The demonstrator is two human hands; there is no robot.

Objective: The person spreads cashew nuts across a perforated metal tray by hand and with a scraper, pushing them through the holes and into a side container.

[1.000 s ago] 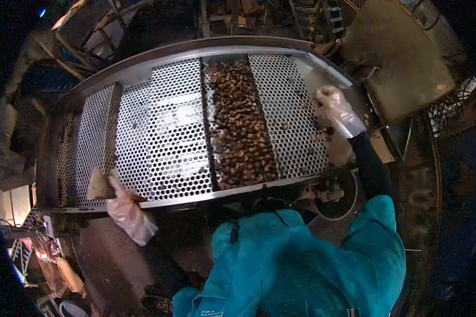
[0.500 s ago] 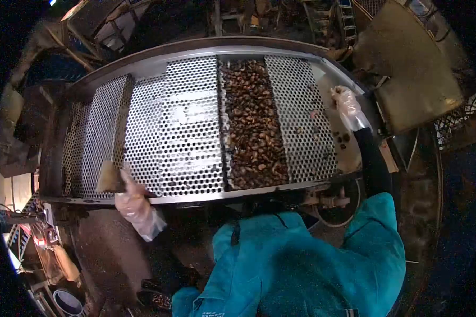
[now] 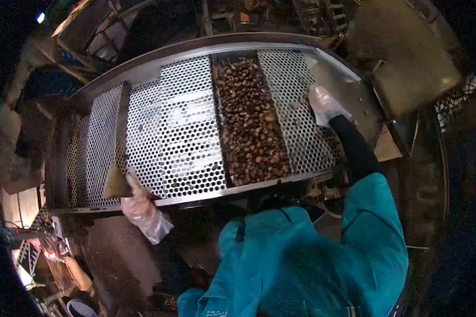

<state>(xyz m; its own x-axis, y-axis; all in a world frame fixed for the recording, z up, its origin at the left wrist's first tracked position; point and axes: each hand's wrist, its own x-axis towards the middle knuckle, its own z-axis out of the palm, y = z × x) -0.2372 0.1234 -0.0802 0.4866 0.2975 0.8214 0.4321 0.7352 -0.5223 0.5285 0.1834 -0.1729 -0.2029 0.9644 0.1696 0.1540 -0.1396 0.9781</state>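
Observation:
A perforated metal sorting drum (image 3: 169, 132) lies in front of me, with a channel full of brown nuts (image 3: 248, 121) running down its middle. My left hand (image 3: 140, 208), in a clear plastic glove, grips the drum's near rim at the end of a raised metal rib (image 3: 119, 158). My right hand (image 3: 325, 104), also gloved, rests on the perforated panel at the right, among a few loose nuts (image 3: 296, 108). Its fingers are bent over the panel; whether they hold a nut is hidden. I wear a teal jacket (image 3: 301, 253).
A flat metal chute or tray (image 3: 407, 58) stands at the upper right beyond the drum. Dark machinery and frames (image 3: 106, 31) sit behind it. Cluttered floor with small containers (image 3: 63, 269) lies at the lower left.
My right hand has moved from the drum's far right edge inward and down onto the perforated panel. My left hand keeps its grip on the rim. The view shifted slightly.

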